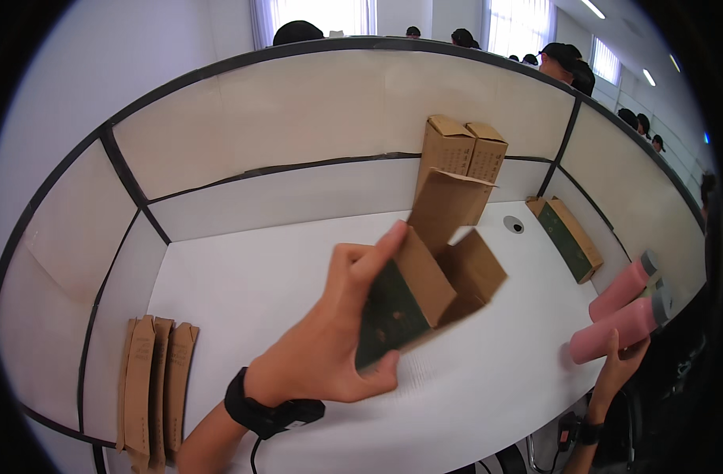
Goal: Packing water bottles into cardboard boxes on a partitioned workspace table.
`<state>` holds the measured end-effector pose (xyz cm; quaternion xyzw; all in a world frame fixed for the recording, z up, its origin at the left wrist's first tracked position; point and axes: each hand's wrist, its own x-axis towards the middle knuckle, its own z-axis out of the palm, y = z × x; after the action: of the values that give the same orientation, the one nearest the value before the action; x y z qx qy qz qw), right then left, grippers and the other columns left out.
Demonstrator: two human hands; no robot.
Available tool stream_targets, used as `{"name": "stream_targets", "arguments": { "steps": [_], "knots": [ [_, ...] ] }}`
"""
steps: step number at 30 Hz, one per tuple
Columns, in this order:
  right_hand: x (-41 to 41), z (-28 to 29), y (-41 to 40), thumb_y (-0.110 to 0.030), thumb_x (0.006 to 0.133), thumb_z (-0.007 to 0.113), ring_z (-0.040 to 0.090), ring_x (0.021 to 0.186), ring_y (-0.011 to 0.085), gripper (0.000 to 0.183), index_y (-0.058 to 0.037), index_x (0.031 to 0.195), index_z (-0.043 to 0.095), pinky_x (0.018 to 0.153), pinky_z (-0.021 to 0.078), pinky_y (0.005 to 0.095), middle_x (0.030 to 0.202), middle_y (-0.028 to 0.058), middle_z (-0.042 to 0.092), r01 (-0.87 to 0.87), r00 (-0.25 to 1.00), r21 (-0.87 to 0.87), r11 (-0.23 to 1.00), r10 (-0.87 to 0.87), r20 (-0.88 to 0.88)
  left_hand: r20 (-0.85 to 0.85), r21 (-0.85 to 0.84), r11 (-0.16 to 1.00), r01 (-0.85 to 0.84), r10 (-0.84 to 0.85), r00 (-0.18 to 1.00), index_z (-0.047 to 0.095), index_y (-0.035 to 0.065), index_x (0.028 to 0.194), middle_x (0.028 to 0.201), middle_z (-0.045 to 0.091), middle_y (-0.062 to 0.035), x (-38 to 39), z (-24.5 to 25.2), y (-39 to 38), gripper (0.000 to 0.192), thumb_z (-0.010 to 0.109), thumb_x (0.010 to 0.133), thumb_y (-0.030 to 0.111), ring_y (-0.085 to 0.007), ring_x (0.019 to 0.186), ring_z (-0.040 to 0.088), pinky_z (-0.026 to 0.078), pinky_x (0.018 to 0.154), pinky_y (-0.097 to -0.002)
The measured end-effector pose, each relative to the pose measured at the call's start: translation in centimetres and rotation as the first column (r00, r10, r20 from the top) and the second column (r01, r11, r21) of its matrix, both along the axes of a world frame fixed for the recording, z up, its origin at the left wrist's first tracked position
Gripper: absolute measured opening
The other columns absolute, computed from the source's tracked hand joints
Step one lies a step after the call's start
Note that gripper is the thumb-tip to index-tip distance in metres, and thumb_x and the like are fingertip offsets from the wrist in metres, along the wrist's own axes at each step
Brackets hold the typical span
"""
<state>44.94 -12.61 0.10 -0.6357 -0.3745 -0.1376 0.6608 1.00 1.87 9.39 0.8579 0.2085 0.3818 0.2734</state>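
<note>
My left hand grips a cardboard box with a dark green printed side, held tilted above the white desk. Its flaps stand open towards the upper right, and the brown inside shows in part. At the right edge of the desk, my right hand has its fingers around a pink bottle with a grey lid, which lies nearly sideways. Just behind that bottle is a second pink bottle, also grey-lidded. Each wrist wears a black strap with a cabled device.
Two closed cardboard boxes stand against the back panel. A green and brown box lies along the right partition, near a round cable hole. Several flattened cartons lean at the left. Beyond the partition are people wearing dark caps.
</note>
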Motion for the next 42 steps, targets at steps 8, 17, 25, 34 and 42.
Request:
{"name": "stream_targets", "arguments": {
  "steps": [8, 17, 25, 34, 42],
  "knots": [
    [-14.8, 11.1, 5.1, -0.030, 0.096, 0.051, 0.051, 0.119, 0.0186, 0.049, -0.0021, 0.135, 0.042, 0.099, 0.0400, 0.0330, 0.129, 0.0104, 0.052, -0.558, 0.761, 0.365, 0.745, 0.635, -0.131, 0.111, -0.150, 0.987, 0.054, -0.038, 0.993, -0.005, 0.0111, 0.153, 0.132, 0.032, -0.0131, -0.8, -2.6, 0.7, 0.112, 0.065, 0.066, 0.017, -0.0271, 0.123, 0.040, 0.034, 0.102, -0.0414],
    [-25.3, 16.0, 12.6, -0.016, 0.072, 0.075, 0.056, 0.110, 0.0208, 0.072, 0.0033, 0.132, 0.042, 0.098, 0.0423, 0.0351, 0.121, 0.0116, 0.055, -0.905, 0.424, 0.035, 0.424, 0.906, -0.010, -0.053, -0.307, 0.952, -0.017, 0.000, 0.999, 0.008, 0.0067, 0.149, 0.142, 0.028, -0.0179, -0.8, -2.3, 0.6, 0.111, 0.079, 0.067, 0.026, -0.0325, 0.133, 0.028, 0.029, 0.110, -0.0448],
    [-24.2, 13.2, 12.0, -0.016, 0.062, 0.081, 0.058, 0.108, 0.0230, 0.083, 0.0040, 0.133, 0.041, 0.095, 0.0460, 0.0379, 0.119, 0.0141, 0.057, -0.791, 0.602, 0.174, 0.587, 0.797, 0.045, 0.144, 0.099, 0.991, -0.090, 0.075, 0.987, 0.002, 0.0020, 0.148, 0.142, 0.034, -0.0211, 0.5, -2.2, 1.0, 0.119, 0.086, 0.066, 0.020, -0.0327, 0.130, 0.042, 0.037, 0.106, -0.0444],
    [-25.8, 17.0, 14.2, -0.029, 0.060, 0.083, 0.057, 0.115, 0.0306, 0.099, 0.0035, 0.141, 0.036, 0.098, 0.0430, 0.0427, 0.128, 0.0193, 0.054, -0.809, 0.512, 0.028, 0.587, 0.681, 0.524, 0.114, -0.174, 0.980, -0.091, 0.112, 0.987, 0.007, 0.0004, 0.144, 0.141, 0.034, -0.0218, 0.6, -2.5, 0.2, 0.114, 0.087, 0.065, 0.020, -0.0317, 0.131, 0.040, 0.037, 0.106, -0.0437],
    [-25.1, 16.8, 15.3, -0.041, 0.065, 0.079, 0.059, 0.106, 0.0289, 0.091, 0.0030, 0.136, 0.042, 0.089, 0.0460, 0.0405, 0.126, 0.0187, 0.056, -0.632, 0.546, -0.014, 0.775, 0.458, 0.701, 0.029, -0.178, 0.964, -0.198, 0.207, 0.978, 0.009, 0.0021, 0.143, 0.138, 0.038, -0.0237, -0.6, -3.0, -0.2, 0.115, 0.090, 0.063, 0.022, -0.0338, 0.124, 0.049, 0.044, 0.099, -0.0451]
  ]
}}
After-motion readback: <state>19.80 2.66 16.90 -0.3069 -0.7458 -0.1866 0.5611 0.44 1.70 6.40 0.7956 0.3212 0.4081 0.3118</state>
